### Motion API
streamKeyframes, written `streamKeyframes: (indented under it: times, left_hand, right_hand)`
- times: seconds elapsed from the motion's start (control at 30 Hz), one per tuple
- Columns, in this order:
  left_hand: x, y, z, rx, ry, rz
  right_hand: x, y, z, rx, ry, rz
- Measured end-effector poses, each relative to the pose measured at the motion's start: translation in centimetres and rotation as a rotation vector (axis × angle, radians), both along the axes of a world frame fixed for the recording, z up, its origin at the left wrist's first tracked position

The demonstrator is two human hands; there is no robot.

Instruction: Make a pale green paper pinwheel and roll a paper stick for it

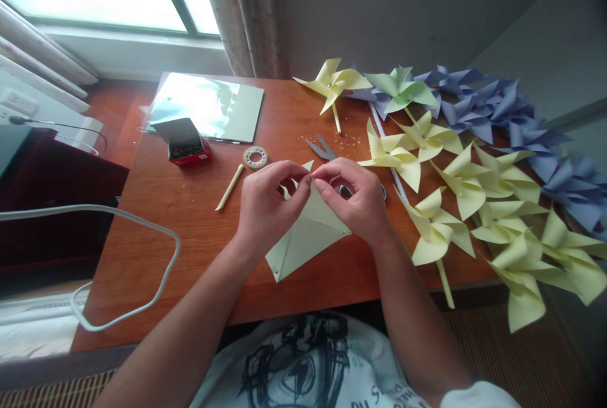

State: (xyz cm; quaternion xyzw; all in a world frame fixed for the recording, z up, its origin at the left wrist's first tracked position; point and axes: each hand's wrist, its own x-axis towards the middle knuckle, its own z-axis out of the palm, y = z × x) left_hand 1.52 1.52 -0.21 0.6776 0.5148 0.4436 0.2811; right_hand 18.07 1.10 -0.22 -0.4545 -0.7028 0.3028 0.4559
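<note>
Pinwheels [462,183] lie right of the paper [310,240]; tape [247,157] sits between box [190,154] and scissors [329,153].

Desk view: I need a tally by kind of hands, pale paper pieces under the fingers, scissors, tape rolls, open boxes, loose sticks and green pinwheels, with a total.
Hands: 2 (left hand, right hand)
Pale paper piece: 1
Scissors: 1
Tape roll: 1
Open box: 1
Loose stick: 1
Green pinwheel: 1
Total: 8

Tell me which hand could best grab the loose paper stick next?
Probably the left hand: the loose paper stick lies close by its outer side. The right hand is farther off. Both are at the pale creased paper.
</note>
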Motion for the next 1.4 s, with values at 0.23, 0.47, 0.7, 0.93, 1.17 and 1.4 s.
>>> streamKeyframes:
  times: [0.23,0.47,0.7,0.93,1.17,1.4]
  left_hand:
    - [0.08,0.12,-0.01,-0.053,-0.076,-0.006]
    - [0.03,0.21,-0.04,-0.098,-0.13,-0.034]
    - [0.01,0.16,-0.04,-0.087,-0.122,-0.008]
    - [-0.07,0.17,-0.24,-0.078,-0.127,0.007]
    - [-0.04,-0.09,0.01,0.051,0.06,0.05]
    - [0.31,-0.51,-0.04,0.184,0.201,0.03]
  right_hand:
    - [-0.05,0.11,-0.29,-0.018,-0.014,-0.061]
    - [-0.14,0.11,-0.11,-0.01,-0.007,-0.076]
    - [-0.32,-0.08,-0.02,0.073,-0.058,-0.065]
    - [-0.48,-0.12,-0.26,0.153,-0.084,-0.097]
    - [-0.59,-0.21,-0.51,0.165,-0.058,-0.131]
    - [-0.77,-0.3,-0.89,0.298,-0.122,-0.197]
